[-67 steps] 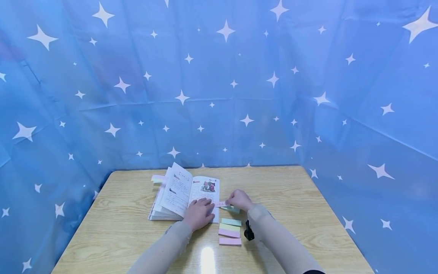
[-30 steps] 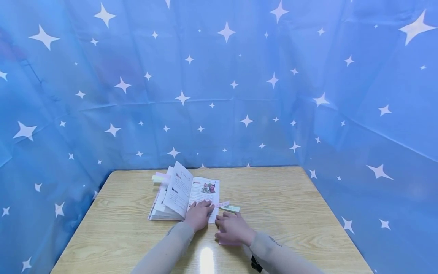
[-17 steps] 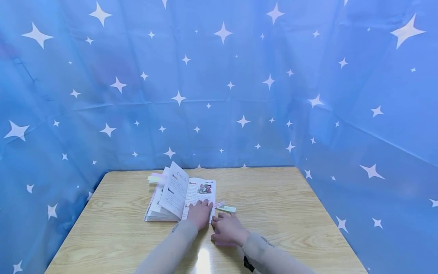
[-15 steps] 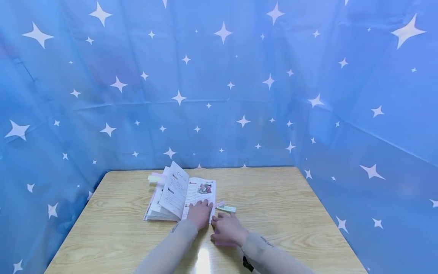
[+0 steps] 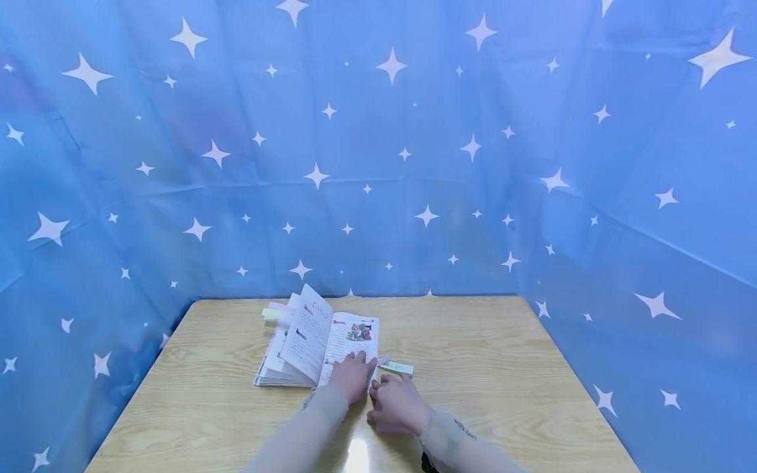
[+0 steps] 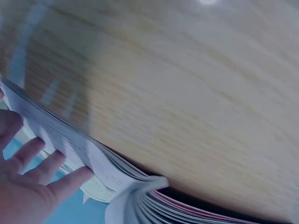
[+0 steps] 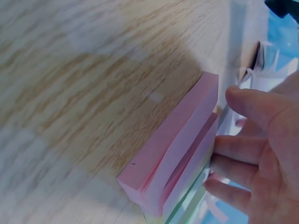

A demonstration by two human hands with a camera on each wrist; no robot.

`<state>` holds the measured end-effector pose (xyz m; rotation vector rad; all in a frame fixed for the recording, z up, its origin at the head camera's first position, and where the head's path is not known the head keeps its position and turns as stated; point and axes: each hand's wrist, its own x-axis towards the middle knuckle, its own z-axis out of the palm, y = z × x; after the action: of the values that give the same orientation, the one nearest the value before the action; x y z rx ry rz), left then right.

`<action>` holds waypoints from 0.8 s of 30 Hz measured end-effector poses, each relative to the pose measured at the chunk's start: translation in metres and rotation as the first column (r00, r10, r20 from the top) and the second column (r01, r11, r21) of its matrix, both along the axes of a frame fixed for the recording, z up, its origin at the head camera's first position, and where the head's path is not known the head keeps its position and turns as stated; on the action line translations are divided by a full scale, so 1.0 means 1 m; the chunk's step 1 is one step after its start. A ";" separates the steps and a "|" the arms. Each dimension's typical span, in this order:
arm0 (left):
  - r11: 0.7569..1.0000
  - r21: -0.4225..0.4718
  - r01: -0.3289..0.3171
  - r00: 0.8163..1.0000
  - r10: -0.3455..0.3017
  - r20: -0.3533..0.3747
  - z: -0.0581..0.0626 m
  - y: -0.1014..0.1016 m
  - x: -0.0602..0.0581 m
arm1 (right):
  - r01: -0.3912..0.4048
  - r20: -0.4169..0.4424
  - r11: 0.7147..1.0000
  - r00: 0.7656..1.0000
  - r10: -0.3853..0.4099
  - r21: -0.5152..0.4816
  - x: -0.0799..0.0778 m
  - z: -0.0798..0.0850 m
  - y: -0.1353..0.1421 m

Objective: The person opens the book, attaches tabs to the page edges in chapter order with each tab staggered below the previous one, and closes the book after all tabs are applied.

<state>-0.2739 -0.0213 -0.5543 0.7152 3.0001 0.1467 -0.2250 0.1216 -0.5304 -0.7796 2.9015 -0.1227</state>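
Observation:
An open book (image 5: pixel 343 338) lies on the table, its left pages standing partly raised. My left hand (image 5: pixel 350 378) rests on the right-hand page; its fingers (image 6: pixel 49 165) are spread and nearly straight in the left wrist view. From that page's edge stick out a pink marker strip (image 5: pixel 384 359) and a green strip (image 5: pixel 399 368). My right hand (image 5: pixel 397 402) is over the sticky-note pads, covering most of them. In the right wrist view its fairly straight fingers touch the ends of the stacked pads; pink pads (image 7: pixel 170 135) lie nearest, green (image 7: pixel 187 200) behind.
More marker tabs (image 5: pixel 273 313) project from the book's left side. The wooden table (image 5: pixel 503 374) reaches back to a blue curtain (image 5: pixel 367 151) with white stars. Something small and black (image 5: pixel 428 463) shows under my right forearm.
My right hand has let go of the pink strip at the page edge and come nearer, down onto the pads. My left hand has stayed on the page. The head view has shifted slightly.

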 end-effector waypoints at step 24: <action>0.991 0.125 -0.042 0.974 0.012 0.228 0.018 -0.013 0.002 | 0.014 -0.010 0.999 1.000 -0.014 0.049 -0.003 0.004 0.000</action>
<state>-0.2721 -0.0343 -0.5365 0.6208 2.8016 0.3986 -0.2282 0.1211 -0.5267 -0.7542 2.9073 -0.0485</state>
